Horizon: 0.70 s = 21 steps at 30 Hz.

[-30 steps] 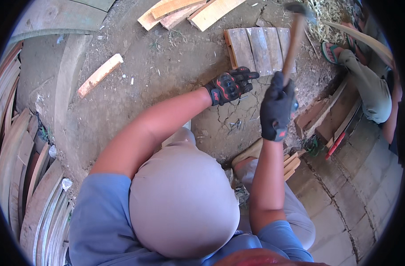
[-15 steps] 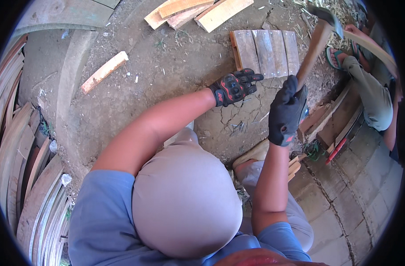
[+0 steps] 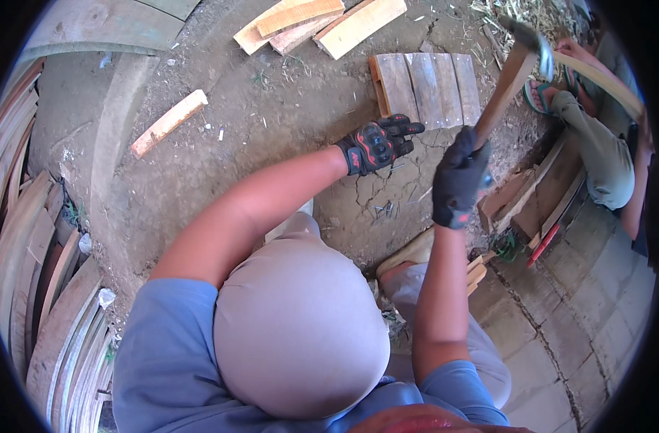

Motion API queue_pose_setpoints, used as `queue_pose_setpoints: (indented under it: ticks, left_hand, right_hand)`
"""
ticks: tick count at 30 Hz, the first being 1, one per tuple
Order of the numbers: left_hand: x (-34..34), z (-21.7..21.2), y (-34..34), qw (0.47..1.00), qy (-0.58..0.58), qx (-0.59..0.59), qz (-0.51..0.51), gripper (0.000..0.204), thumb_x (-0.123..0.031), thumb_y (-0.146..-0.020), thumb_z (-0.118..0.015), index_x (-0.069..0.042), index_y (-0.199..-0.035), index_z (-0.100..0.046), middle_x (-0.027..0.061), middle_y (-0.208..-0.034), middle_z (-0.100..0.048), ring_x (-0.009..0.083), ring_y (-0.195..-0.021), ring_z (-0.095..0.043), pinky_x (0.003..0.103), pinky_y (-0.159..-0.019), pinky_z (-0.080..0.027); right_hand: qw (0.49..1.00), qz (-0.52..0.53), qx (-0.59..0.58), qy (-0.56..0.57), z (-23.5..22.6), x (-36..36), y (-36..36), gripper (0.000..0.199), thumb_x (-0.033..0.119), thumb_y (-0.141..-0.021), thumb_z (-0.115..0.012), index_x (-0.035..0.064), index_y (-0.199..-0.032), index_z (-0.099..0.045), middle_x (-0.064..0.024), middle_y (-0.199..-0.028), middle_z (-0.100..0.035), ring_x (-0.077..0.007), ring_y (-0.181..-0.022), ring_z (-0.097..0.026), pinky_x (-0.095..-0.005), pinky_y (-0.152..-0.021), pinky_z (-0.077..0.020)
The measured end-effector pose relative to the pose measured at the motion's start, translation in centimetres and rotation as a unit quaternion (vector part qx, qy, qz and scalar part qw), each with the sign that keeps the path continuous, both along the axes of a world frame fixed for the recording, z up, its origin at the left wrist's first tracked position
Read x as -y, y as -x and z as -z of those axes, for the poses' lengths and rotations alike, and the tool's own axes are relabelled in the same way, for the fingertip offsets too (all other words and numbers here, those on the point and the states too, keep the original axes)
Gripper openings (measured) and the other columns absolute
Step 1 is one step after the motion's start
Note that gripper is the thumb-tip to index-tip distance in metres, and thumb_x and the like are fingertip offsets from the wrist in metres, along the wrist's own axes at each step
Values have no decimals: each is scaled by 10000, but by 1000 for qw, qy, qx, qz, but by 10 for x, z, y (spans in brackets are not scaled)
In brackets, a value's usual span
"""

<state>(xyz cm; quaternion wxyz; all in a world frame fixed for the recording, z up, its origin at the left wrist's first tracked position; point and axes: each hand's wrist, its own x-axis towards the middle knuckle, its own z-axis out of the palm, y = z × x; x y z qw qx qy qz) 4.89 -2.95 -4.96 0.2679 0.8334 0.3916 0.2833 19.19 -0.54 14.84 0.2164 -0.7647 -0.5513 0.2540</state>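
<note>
Two gloved hands are at work over a patch of cracked bare ground (image 3: 271, 137). A small panel (image 3: 424, 88) of four weathered slats, joined side by side, lies flat on the dirt at the far middle of the scene. The hammer (image 3: 508, 79) is held raised and tilted to the right of the panel, its wooden handle gripped low down by the right hand (image 3: 459, 179), which is closed tight around it. The left hand (image 3: 378, 141), in a black glove with red patches, is held just at the near edge of the panel with its fingers (image 3: 409, 130) loosely curled and pointing right; whether something small is pinched between them cannot be told.

The step in hand is judged to be nailing, caught at the top of a swing. A downward blow onto the near part of the panel seems called for next, with the left fingers kept clear of the strike.

A few loose nails (image 3: 384, 210) are seen on the ground near the knees. Pale offcuts (image 3: 318, 25) are stacked at the far edge, and a single short board (image 3: 169, 123) lies well apart to the left.

The hammer head is blurred and partly lost near the rim. Another person (image 3: 602, 151) at the right is cut off by the frame, and curved boards (image 3: 33, 289) on the left are bent by the lens. Much of the near ground is hidden by the person's own knee.
</note>
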Motion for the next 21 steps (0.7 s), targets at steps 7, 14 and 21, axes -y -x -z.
queue_pose_setpoints:
  ticks: [7,14,21]
  left_hand:
    - [-4,-54,7,993,-18,-99,55,336,-145,-903,-612,-133,-1219,-727,129,-1571,-538,345,-1432,-528,442,-1218,-416]
    - [4,-86,15,883,154,121,-426,345,-332,-989,-674,-20,-1135,-704,173,-1223,-719,388,-1163,-657,454,-1016,-510]
    - [-55,-86,-32,778,442,121,-429,655,-516,-871,-797,-4,-1273,-723,198,-1241,-760,359,-1157,-724,412,-981,-549]
  right_hand:
    - [960,-140,201,134,53,2,-42,603,575,-1064,-503,-7,-1062,-657,-285,-883,-724,-469,-821,-729,-543,-712,-564]
    - [932,43,-111,344,-174,-12,-93,461,498,-1043,-633,49,-938,-638,-16,-601,-526,-152,-444,-522,-330,-423,-421]
    - [874,181,-317,322,-266,73,-134,453,512,-1065,-588,77,-946,-622,-11,-594,-508,-130,-431,-509,-295,-404,-386]
